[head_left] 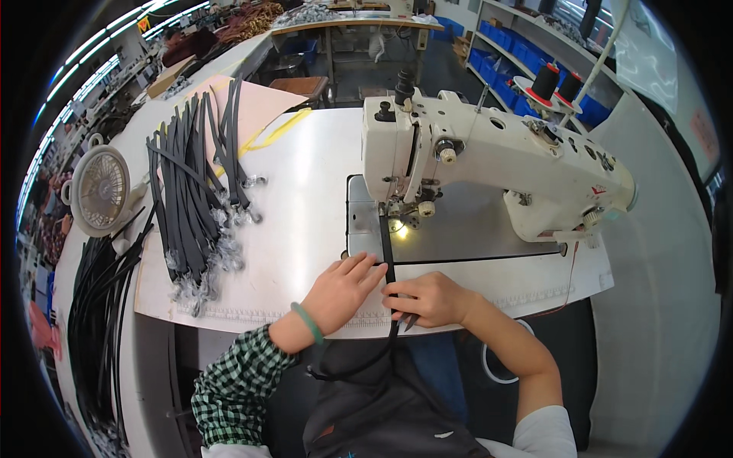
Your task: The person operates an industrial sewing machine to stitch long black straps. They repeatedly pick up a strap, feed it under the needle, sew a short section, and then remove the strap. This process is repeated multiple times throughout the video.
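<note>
With 12 o'clock straight ahead of you, the dark strap (388, 243) runs from under the needle end of the sewing machine (481, 149) back toward 6, its tail drooping over the table (298, 198) edge to your apron (359, 412). Your left hand (341, 291) lies flat and spread at the strap's 8 o'clock side, fingertips against its edge, likely to steer it. Your right hand (430, 299), at 4, is narrowed with fingers across the strap, seemingly to keep it straight and snug; a dark pointed tool (411, 321) pokes out below those fingers, its grip hidden.

The machine's small light (401, 228) shines beside the needle, presumably so you see the stitching spot. At 10 to 11, a bundle of grey straps (183, 198) lies with its plastic-wrapped ends toward you, probably for easy reach. Longer black straps (95, 320) hang at 9, near a round fan (101, 191).
</note>
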Demonstrator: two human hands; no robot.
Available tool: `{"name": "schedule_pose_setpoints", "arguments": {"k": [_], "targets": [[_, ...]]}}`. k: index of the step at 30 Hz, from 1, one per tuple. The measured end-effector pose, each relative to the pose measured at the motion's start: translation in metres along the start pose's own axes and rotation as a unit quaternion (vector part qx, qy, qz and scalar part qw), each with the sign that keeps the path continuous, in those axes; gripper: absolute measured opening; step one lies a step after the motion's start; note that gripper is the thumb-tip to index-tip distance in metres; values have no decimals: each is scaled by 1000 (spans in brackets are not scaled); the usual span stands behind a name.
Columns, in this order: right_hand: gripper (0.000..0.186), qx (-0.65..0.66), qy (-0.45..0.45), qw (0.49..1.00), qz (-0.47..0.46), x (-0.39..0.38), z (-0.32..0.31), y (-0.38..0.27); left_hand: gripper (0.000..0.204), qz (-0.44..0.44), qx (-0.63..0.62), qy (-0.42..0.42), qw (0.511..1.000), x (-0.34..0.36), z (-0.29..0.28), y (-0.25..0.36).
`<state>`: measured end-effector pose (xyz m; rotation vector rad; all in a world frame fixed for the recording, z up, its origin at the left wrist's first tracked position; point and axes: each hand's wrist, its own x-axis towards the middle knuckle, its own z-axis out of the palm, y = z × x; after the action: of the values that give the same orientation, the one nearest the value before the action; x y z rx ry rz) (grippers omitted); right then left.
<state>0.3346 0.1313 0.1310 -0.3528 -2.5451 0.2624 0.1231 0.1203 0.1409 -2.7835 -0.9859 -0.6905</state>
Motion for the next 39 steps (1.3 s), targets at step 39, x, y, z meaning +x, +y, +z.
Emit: {"name": "schedule_pose_setpoints", "arguments": {"k": [39], "targets": [[24, -35, 20, 999, 25, 1, 5, 0, 25, 46, -82, 47, 994, 26, 37, -49]]}}
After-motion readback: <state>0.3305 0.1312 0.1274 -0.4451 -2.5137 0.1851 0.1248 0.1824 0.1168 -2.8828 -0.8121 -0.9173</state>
